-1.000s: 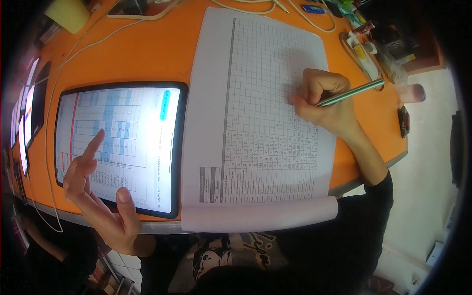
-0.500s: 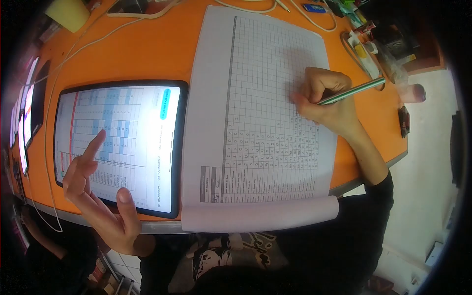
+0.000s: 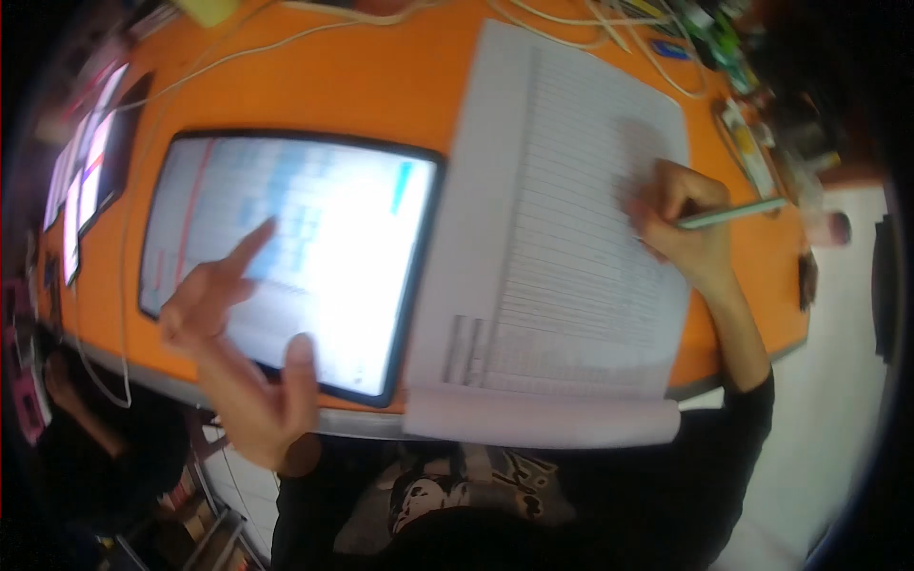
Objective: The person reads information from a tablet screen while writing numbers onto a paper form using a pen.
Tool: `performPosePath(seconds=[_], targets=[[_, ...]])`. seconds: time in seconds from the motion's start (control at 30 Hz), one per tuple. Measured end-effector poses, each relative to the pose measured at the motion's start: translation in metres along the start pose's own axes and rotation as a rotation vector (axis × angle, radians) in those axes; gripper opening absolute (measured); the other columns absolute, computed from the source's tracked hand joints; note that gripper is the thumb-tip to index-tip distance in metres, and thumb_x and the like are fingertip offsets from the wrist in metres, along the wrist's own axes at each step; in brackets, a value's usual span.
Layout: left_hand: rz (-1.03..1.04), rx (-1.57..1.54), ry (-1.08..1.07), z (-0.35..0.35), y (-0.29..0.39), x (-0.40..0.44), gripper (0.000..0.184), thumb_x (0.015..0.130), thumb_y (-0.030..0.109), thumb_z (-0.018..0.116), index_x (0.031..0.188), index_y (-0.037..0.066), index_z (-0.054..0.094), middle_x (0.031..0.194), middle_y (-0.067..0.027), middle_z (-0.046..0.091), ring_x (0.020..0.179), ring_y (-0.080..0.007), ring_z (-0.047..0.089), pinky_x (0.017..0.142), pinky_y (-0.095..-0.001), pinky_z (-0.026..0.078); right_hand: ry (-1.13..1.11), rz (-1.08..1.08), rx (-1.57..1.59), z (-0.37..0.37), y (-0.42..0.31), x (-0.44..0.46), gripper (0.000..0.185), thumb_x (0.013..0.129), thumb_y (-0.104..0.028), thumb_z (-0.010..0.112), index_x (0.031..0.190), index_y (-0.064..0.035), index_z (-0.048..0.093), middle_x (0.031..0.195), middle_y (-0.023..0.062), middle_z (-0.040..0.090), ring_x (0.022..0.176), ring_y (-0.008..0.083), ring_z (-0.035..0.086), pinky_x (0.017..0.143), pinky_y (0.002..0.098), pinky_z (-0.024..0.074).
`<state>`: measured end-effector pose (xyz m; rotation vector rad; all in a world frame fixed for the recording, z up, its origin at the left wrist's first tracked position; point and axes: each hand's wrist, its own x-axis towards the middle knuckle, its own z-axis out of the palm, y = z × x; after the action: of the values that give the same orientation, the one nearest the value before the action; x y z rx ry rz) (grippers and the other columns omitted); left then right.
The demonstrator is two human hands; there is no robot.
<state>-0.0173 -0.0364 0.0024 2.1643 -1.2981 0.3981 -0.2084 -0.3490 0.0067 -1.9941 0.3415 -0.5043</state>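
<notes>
A tablet [image 3: 381, 276] with a bright table on its screen lies on the orange desk. My left hand [image 3: 233, 328] is over its lower left part, index finger pointing at the screen and thumb spread apart; it holds nothing. To the right of the tablet lies a large gridded paper sheet [image 3: 476, 200], its near edge rolled at the desk's edge. My right hand [image 3: 690, 224] rests on the sheet's right side, fingers closed round a green pen [image 3: 733, 213]. The pen's tip is hidden, and the writing is blurred.
White cables [image 3: 286, 40] run across the far side of the orange desk [image 3: 314, 86]. Lit phones [image 3: 90, 181] lie at the left. Small items and a blue object [image 3: 669, 49] are at the far right. Another person's arm [image 3: 86, 404] shows at lower left.
The whole view has shifted, with desk, tablet and sheet appearing further right, and the picture is blurred. Both hands keep about the same pose over the tablet and the paper.
</notes>
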Motion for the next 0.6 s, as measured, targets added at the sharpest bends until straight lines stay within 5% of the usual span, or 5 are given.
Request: performPosePath(seconds=[0.13,0.6], targets=[[-0.014,-0.035,0.046,0.002,-0.003,-0.004,0.042,0.074,0.022,0.060,0.110,0.010,0.041,0.116,-0.0111,0.062,0.101,-0.0205,0.047,0.092,-0.0398,0.016,0.073,0.108,0.098,0.005,-0.010,0.005,0.035,0.075,0.011,0.060,0.062,-0.0092,0.036,0.056,-0.0008,0.045,0.038,0.0039,0.043,0.034,0.0166,0.0333],[-0.118,0.156,0.030,0.000,0.006,-0.002,0.039,0.077,0.029,0.056,0.107,0.006,0.049,0.113,-0.0072,0.059,0.106,-0.0193,0.044,0.090,-0.0430,0.016,-0.077,-0.031,0.056,0.011,-0.008,0.007,0.036,0.065,0.011,0.072,0.060,-0.0093,0.043,0.064,0.0007,0.051,0.057,0.0052,0.050,0.051,0.0189,0.0414]])
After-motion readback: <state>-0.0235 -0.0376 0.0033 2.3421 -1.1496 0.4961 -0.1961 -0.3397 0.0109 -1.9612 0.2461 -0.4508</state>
